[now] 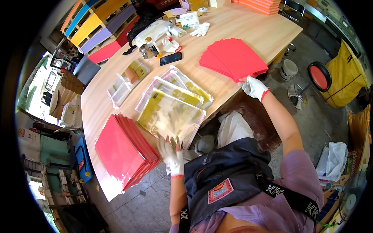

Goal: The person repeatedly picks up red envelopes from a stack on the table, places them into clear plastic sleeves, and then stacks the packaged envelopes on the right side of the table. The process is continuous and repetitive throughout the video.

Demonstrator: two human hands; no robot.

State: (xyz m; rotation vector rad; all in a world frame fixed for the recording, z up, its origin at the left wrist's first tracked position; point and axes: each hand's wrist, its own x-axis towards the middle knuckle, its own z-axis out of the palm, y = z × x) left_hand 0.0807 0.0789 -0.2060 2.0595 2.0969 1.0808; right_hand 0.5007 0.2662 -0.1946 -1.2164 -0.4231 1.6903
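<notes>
My left hand (171, 151), in a white glove, grips the near edge of a clear plastic bag with a yellow insert (171, 114) lying on the wooden table (241, 27). Under and behind it lie more of the same clear bags (182, 86). My right hand (254, 87), also gloved, reaches out and pinches the near corner of a fanned stack of red sheets (233, 58) at the table's right side. A second, thicker stack of red sheets in clear sleeves (122, 151) lies left of my left hand at the table's edge.
Further back on the table lie empty clear bags (126, 83), a black phone (170, 58), a spare white glove (201, 29), jars and bags. A red stool (318, 75) and a white bucket (288, 69) stand on the floor at right. Coloured pallets (101, 23) lean at back left.
</notes>
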